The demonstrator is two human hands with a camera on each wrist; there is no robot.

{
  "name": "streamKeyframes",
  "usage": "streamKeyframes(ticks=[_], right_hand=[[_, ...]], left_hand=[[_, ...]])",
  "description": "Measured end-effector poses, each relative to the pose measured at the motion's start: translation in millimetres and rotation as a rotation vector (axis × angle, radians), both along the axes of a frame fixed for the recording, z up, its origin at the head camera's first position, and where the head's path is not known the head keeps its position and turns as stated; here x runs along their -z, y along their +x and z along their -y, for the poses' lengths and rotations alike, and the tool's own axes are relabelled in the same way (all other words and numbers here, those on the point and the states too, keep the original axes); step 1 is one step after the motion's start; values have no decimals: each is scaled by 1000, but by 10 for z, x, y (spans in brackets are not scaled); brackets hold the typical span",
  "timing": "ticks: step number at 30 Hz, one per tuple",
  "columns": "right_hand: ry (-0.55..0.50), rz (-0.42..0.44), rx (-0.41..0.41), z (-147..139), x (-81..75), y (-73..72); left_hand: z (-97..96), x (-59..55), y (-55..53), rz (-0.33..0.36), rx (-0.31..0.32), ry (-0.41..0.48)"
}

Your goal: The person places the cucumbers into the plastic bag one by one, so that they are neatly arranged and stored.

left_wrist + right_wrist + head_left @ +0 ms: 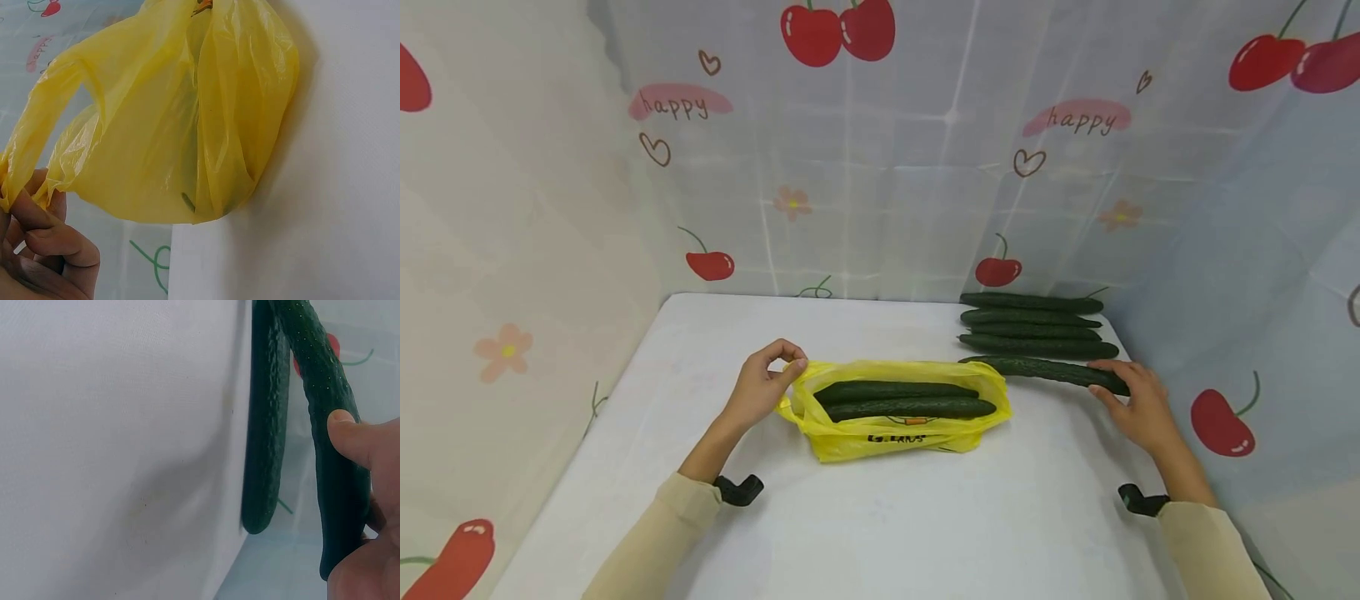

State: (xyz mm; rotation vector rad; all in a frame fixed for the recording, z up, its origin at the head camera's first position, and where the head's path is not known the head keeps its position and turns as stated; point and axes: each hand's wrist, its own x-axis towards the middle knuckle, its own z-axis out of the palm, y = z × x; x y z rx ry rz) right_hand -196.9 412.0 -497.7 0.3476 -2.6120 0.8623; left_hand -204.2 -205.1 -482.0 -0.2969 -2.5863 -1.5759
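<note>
A yellow plastic bag (895, 446) lies on the table with its mouth spread, and two cucumbers (910, 407) show inside it. At the bag's left end, my left hand (762, 383) pinches the bag's edge; the left wrist view shows the yellow plastic (181, 125) gathered between the fingers (62, 244). My right hand (1138, 408) grips the right end of another cucumber (1045, 369), thumb on one side. In the right wrist view that cucumber (337, 450) is held off the table. Its far end reaches the bag's right rim in the head view.
Several more cucumbers (1037, 347) lie side by side at the table's back right corner. The white table (880, 525) meets a patterned curtain (895, 167) along its back edge. Curtains also hang at the left and right.
</note>
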Motion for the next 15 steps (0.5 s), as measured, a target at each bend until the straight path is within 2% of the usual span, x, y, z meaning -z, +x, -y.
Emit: streamKeyframes(ticks=[9,15], right_hand=[[-20,-92,-10,-76,-20,44],[-37,-36,19,-93,-70,105]], left_hand=[[4,10,1,9,0,31],[3,21,-1,13,-12,16]])
